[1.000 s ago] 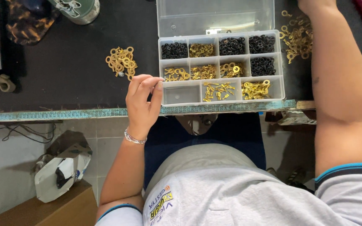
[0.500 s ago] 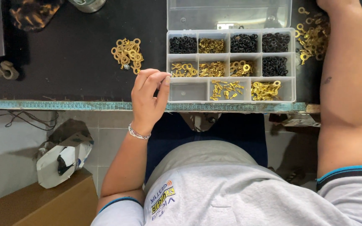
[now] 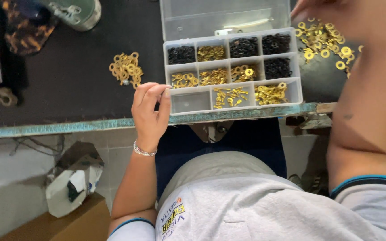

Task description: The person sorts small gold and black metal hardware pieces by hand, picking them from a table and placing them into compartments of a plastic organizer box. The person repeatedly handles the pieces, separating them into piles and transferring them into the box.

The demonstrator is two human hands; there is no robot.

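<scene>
Presently my left hand (image 3: 150, 109) rests at the front left corner of the clear compartment box (image 3: 233, 71), fingers (image 3: 159, 91) drawn close together with the tips pinched; whether a small piece sits between them I cannot tell, since the tips are turned away from the camera. My right hand (image 3: 336, 13) reaches over the far right pile of gold washers (image 3: 325, 42), and its fingers are cut off by the top edge of the view, so their spread cannot be read. The box lies open on the dark desk (image 3: 68, 98), its lid (image 3: 224, 18) folded back, with black rings in the rear and right cells, gold parts in the middle and front cells, and one empty cell (image 3: 190, 101) at the front left, just beside my left fingertips. A second small heap of gold rings (image 3: 126, 69) lies on the desk to the left of the box, near my left hand but apart from it. To sort well, I judge that I should keep the pinch narrow, carry one kind of part at a time, lower the fingertips fully inside the chosen cell before releasing, and keep the wrist clear of the box wall, because the box sits at the desk edge (image 3: 68, 127) and a nudge could tip it off.
</scene>
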